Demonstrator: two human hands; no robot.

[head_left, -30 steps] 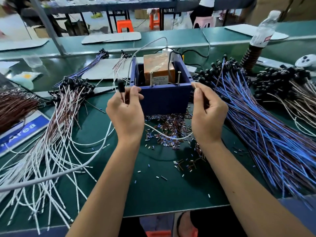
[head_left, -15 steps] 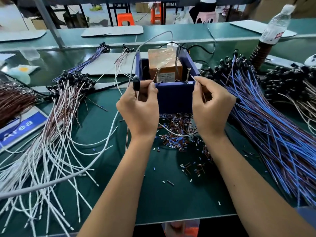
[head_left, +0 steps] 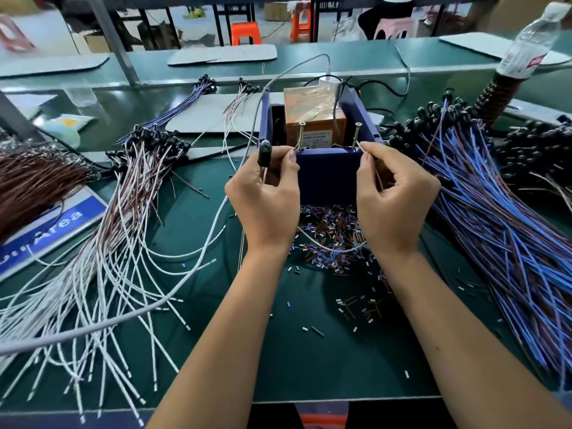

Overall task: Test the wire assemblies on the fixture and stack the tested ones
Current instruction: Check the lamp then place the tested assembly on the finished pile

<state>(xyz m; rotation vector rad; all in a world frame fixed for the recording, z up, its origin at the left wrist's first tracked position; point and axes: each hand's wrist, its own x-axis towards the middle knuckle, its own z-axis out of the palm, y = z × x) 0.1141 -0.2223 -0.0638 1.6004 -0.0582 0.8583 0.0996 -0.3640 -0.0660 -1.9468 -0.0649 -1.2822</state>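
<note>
Both hands have come closer to the screws: the left hand (head_left: 263,199) and right hand (head_left: 394,196) pinch the wire (head_left: 328,246) ends (white) against them on the fixture (head_left: 328,174).

White wire assembly (head_left: 328,247) droops below blue fixture (head_left: 328,178), ends at 2 screws (head_left: 301,136).

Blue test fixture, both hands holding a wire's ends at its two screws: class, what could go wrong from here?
1. The white wire hangs slack between the left hand and right hand; an end might slip off a screw of the blue test fixture.
2. Insulation scraps lie under the loop and could snag it.
</note>
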